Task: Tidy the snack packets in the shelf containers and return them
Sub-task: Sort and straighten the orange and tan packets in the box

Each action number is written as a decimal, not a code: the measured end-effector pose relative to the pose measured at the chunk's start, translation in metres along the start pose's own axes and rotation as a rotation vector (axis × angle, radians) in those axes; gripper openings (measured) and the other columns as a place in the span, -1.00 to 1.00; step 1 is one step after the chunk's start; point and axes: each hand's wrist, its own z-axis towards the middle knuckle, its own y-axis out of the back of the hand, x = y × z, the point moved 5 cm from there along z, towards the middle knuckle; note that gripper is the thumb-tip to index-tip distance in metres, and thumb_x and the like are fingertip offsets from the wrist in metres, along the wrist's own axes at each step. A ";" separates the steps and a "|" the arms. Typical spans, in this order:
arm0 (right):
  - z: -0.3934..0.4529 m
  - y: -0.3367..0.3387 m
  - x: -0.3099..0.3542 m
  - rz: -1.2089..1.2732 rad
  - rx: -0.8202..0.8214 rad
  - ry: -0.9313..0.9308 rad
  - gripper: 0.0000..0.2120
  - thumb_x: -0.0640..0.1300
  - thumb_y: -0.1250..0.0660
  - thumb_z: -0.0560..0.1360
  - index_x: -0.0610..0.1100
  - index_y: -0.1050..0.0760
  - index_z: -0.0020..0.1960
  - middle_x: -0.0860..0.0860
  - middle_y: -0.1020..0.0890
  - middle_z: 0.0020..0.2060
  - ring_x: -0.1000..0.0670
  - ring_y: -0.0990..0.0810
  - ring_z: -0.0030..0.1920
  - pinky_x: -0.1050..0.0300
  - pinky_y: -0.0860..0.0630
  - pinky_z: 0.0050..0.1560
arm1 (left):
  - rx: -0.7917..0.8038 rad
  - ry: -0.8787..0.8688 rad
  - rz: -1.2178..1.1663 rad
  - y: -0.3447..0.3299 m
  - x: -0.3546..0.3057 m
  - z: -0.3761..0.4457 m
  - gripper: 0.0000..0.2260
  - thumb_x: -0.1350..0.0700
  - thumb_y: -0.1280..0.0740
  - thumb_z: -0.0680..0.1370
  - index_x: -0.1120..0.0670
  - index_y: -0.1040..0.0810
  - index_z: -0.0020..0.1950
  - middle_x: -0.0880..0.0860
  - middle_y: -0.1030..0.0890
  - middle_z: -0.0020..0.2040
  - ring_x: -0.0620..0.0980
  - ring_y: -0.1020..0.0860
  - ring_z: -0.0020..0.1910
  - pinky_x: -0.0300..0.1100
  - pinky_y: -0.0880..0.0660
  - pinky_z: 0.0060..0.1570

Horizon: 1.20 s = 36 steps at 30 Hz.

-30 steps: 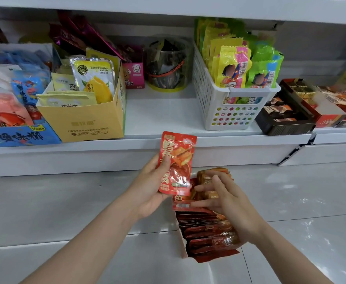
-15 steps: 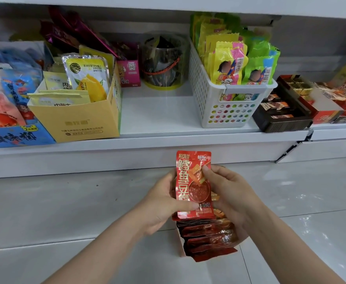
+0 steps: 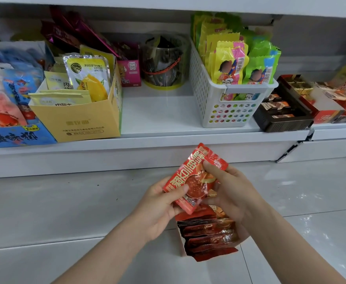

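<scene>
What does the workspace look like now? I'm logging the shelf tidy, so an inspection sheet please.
Surface: white shelf, gap between boxes.
Job's things: red snack packet, tilted; carton of red packets below it.
Clutter: yellow box, white basket, clear tub, black tray.
Hands: left hand and right hand both grip the packet.
Cables: nothing seen.
Surroundings: glossy tiled floor.

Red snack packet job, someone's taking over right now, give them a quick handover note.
Left hand and right hand both pinch one red packet, tilted, above the open box of red packets. The box sits low in front of the shelf, partly hidden by the hands.
Done: most packets stacked in the box.
Left: slot this packet in, then return the box to the gap between the yellow box and white basket.
</scene>
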 end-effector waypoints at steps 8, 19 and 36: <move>0.001 -0.002 -0.009 -0.013 0.000 -0.019 -0.76 -0.17 -0.47 0.48 -0.18 -0.55 0.11 -0.11 -0.73 -0.01 -0.10 -0.70 0.05 -0.31 -0.60 0.10 | -0.085 -0.026 -0.205 -0.001 0.001 -0.005 -0.58 0.24 -0.49 0.43 0.15 -0.52 0.27 0.17 -0.68 0.14 0.11 -0.67 0.12 0.12 -0.60 0.12; -0.006 0.008 -0.016 -0.369 -0.062 0.273 -0.71 -0.09 -0.49 0.47 0.05 -0.52 0.15 -0.01 -0.63 0.05 0.08 -0.69 -0.01 0.03 -0.68 -0.10 | -0.241 -0.589 1.092 0.001 -0.052 0.001 -0.77 0.14 -0.47 0.52 -0.22 -0.66 -0.15 -0.25 -0.68 -0.16 -0.26 -0.63 -0.10 -0.36 -0.51 -0.04; -0.013 0.002 -0.002 -1.379 0.085 0.519 -0.81 0.13 -0.10 0.65 0.16 -0.48 0.10 0.18 -0.57 -0.08 0.19 -0.52 -0.03 0.26 -0.46 -0.01 | -0.042 -0.505 1.586 0.007 -0.064 0.021 -0.79 0.12 -0.37 0.58 -0.17 -0.64 0.12 -0.16 -0.36 -0.07 -0.10 -0.33 0.09 -0.21 -0.31 0.09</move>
